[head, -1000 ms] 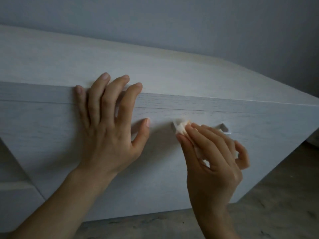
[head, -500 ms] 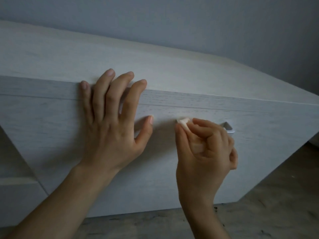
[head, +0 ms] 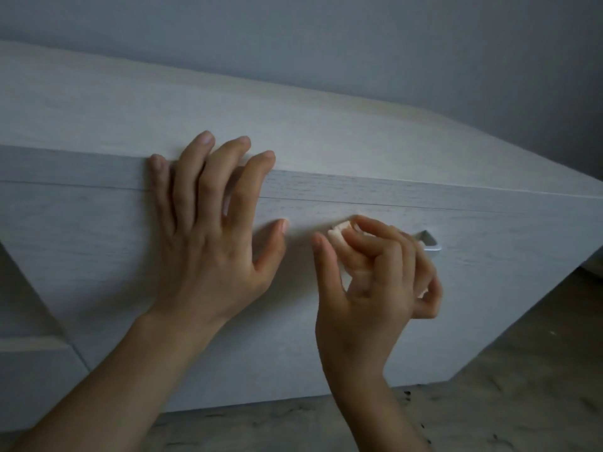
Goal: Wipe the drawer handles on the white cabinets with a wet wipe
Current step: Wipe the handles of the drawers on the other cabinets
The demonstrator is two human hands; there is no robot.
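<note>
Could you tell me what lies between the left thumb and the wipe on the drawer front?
Nothing: in the head view only bare drawer front separates the thumb of the left hand from the wipe.

**Left hand braced flat, right hand curled round the wipe**

The left hand (head: 208,252) lies palm-down, fingers spread and straight. Its fingertips (head: 204,138) reach over the top front edge of the cabinet (head: 326,337), and the thumb stretches out sideways towards the other hand. Its bare forearm (head: 114,386) comes up from the lower left corner. The right hand (head: 375,288) is just beside it, apart from the left thumb. The right hand's back faces the camera, its fingers curl round a small wad of wet wipe (head: 339,231), and its thumb points upward. The right wrist is straight above a bare forearm (head: 368,402).
</note>
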